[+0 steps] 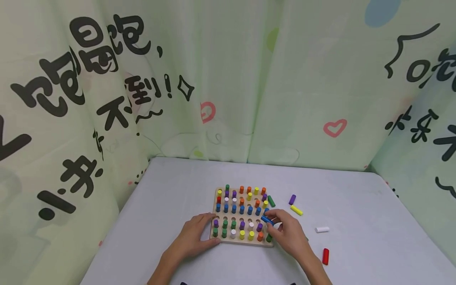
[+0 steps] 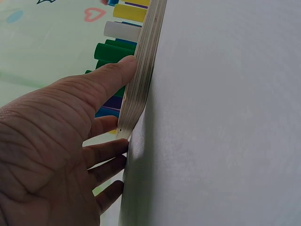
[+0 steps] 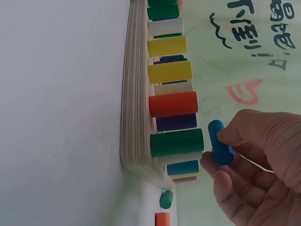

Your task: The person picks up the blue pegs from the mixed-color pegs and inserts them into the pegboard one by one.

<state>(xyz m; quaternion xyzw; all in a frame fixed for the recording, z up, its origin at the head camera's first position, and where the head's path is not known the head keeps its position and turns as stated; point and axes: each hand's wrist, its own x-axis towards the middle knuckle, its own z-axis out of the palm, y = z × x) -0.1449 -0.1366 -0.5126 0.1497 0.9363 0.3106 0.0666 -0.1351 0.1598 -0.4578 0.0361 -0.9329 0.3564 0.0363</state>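
Note:
A wooden pegboard (image 1: 228, 215) stands on the table, filled with rows of colored pegs; some holes between them are bare. At its left front corner rests my left hand (image 1: 192, 236), thumb against the front edge and fingers along the left side. In the left wrist view that hand (image 2: 56, 127) touches the layered wood edge (image 2: 143, 70) with spread fingers. My right hand (image 1: 290, 231) pinches a blue peg (image 1: 266, 220) over the board's right side. The right wrist view shows the blue peg (image 3: 220, 142) between thumb and fingers, apart from the standing green peg (image 3: 176, 142).
Right of the board, loose pegs lie on the white table (image 1: 160, 190): green (image 1: 271, 201), purple (image 1: 292, 199), yellow (image 1: 296, 210), white (image 1: 322, 229) and red (image 1: 325, 256). A printed curtain (image 1: 228, 79) hangs around the table's back and sides.

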